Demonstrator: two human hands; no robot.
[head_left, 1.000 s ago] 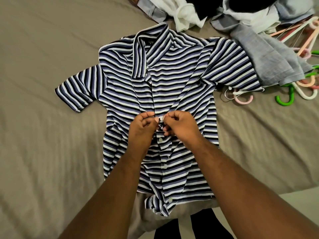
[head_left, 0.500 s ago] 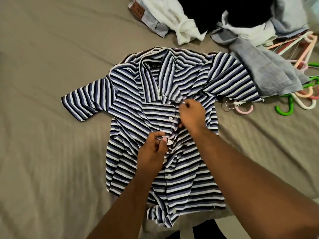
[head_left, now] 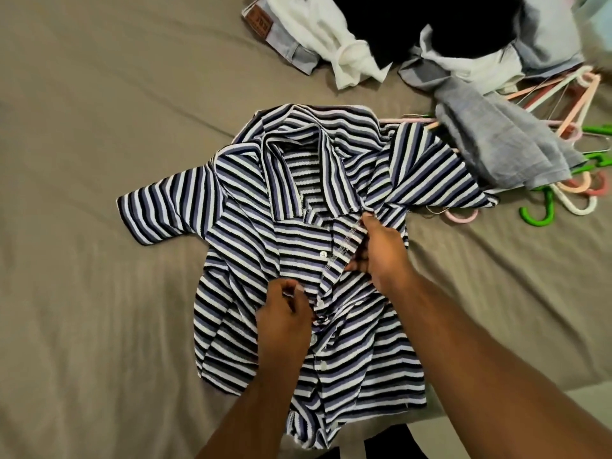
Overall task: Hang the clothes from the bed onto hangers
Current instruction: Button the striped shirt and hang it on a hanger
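- Clothes pile [head_left: 430, 34] runs off the top edge.
- Hangers [head_left: 576, 187] lie partly under a grey garment [head_left: 496, 144]; count unclear.
- Jeans patch [head_left: 260, 23] lettering, probably a brand, is unreadable.

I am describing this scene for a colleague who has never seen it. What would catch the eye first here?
A striped shirt lies spread in the middle of the brown bed, and both hands pinch its button front: the left hand lower, the right hand higher. At the upper right lies a pile of clothes, with plastic hangers beside it.
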